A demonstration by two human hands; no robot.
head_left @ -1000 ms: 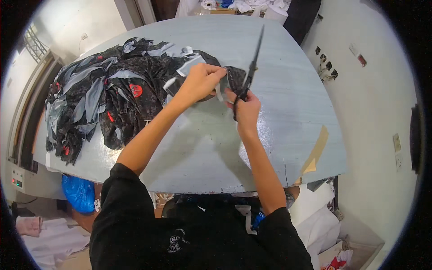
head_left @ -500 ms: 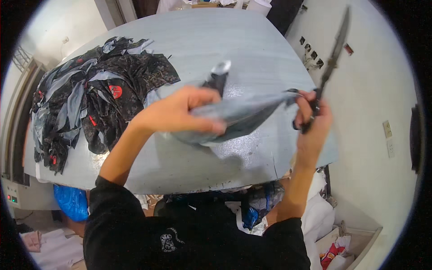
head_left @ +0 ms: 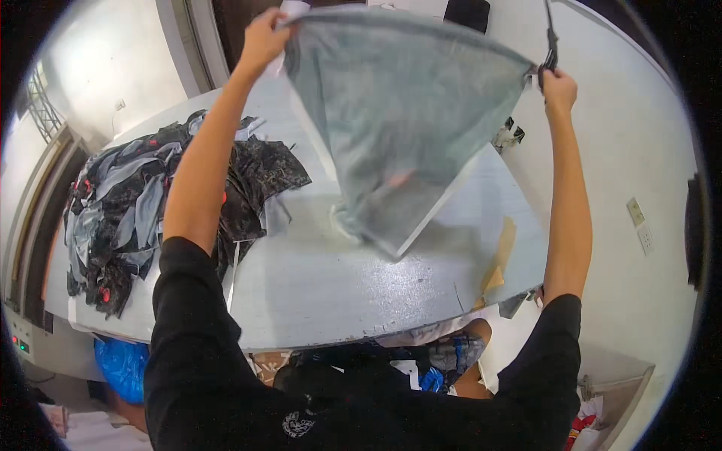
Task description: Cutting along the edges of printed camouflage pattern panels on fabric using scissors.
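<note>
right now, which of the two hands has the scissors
The right hand: black scissors jut from it, beside one corner of the gray cloth. The left hand holds another corner, with no scissors.

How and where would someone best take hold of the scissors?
Probably by the handles of the scissors, coming from below: the blades point upward, away from the right hand, and the handles sit at the lower end.
</note>
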